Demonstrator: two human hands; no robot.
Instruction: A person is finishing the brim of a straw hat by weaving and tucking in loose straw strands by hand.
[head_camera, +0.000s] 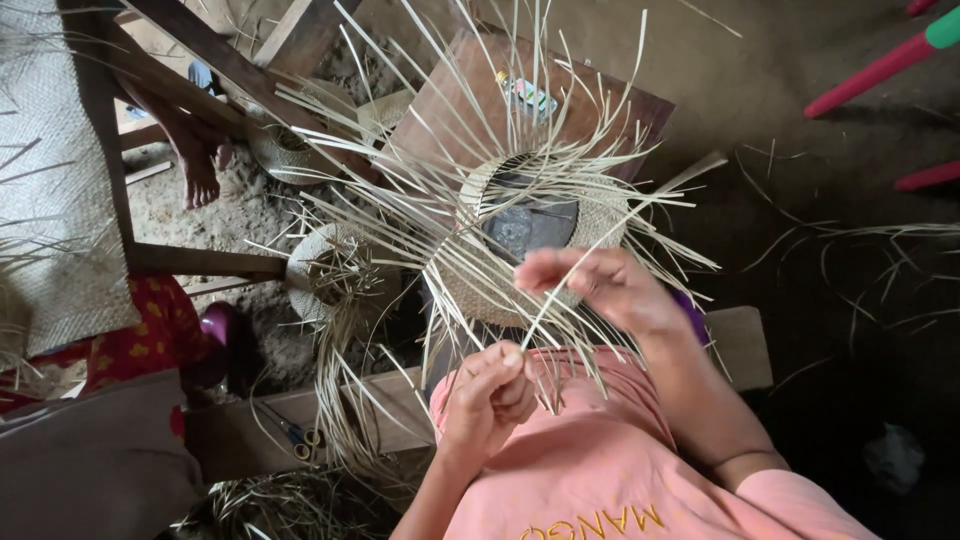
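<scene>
Your left hand (490, 392) is curled into a near fist low in the scene, pinching the near end of a pale straw strip (600, 250) that runs up and right across the half-woven straw hat (480, 285), while your right hand (605, 285), just above and to the right, pinches that same strip between fingers and thumb. That hat sits on a dark block on the wooden stand (560, 100), loose strands fanning out all round. Left of it lies a smaller woven hat crown (335, 270), and scissors (295, 437) rest on the near plank.

Salmon-pink shirt (600, 470) with yellow lettering; 2 bare forearms.
</scene>
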